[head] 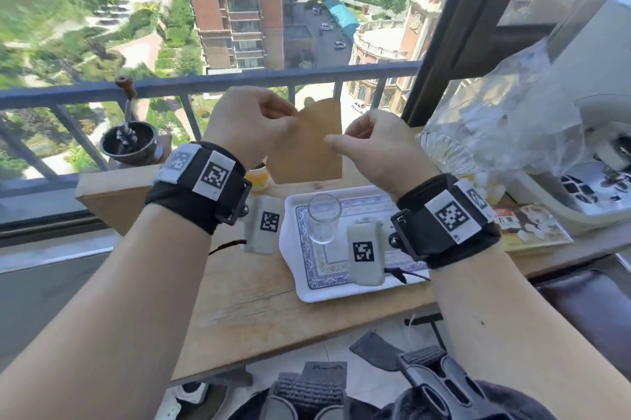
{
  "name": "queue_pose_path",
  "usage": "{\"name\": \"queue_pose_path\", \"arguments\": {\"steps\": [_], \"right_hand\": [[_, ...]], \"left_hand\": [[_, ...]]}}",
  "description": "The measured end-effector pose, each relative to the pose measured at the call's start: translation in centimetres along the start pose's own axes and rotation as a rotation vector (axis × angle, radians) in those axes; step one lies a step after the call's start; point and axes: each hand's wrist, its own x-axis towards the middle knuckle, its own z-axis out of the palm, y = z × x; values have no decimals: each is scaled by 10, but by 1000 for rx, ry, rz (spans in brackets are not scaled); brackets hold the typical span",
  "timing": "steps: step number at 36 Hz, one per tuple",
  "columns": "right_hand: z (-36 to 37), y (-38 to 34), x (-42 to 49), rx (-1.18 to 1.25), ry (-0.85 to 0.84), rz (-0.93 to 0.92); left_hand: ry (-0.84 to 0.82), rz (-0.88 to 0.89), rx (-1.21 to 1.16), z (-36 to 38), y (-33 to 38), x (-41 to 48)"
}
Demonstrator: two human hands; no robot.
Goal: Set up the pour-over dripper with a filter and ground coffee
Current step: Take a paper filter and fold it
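While pinched two-handed, brown paper filter [312, 143] lies flat.

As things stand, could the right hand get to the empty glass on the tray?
Probably not yet: the right hand and left hand both pinch the brown paper filter. The glass stands unobstructed on the tray just below.

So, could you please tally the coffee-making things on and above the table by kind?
Brown paper filter, held by left hand and right hand: 1
Hand grinder: 1
Clear glass: 1
Patterned tray: 1
Glass dripper: 1
Total: 5
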Motion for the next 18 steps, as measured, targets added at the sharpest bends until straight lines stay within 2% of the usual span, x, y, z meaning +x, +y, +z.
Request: {"name": "queue_pose_path", "arguments": {"steps": [3, 6, 13, 18], "right_hand": [[4, -6, -8, 152, -85, 13], [13, -3, -14, 201, -154, 53], [31, 21, -25, 339, -195, 177], [31, 33, -29, 355, -220, 222]], "left_hand": [[-61, -27, -103, 9, -4, -10], [-113, -97, -177, 19, -13, -20], [-173, -208, -288, 34, -30, -42], [-320, -236, -415, 38, -32, -55]]}}
